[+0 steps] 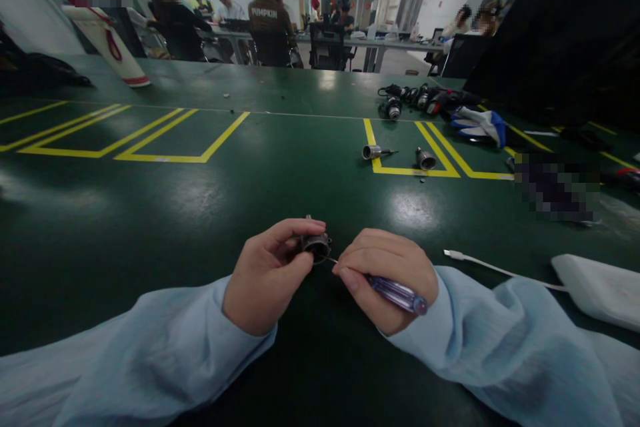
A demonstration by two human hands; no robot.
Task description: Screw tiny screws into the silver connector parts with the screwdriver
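Observation:
Between thumb and fingers, my left hand (pixel 273 273) grips a small round metal connector housing (pixel 317 244), its hollow end turned toward my right hand. My right hand (pixel 387 273) is closed around a screwdriver (pixel 397 295) with a clear purple handle. The thin shaft points left, and its tip reaches the opening of the housing; whether it touches anything inside I cannot tell. Further off on the green table lie a metal connector shell with a thin pin-like piece (pixel 373 152) and another hollow metal shell (pixel 425 159).
A white cable (pixel 493 269) runs to a white box (pixel 600 287) at the right. Black cabled connectors (pixel 395 107) and a blue-white glove (pixel 479 125) lie at the back right. Yellow tape (pixel 165 159) marks the green table (pixel 150 227). A tall white container (pixel 113 47) stands far left.

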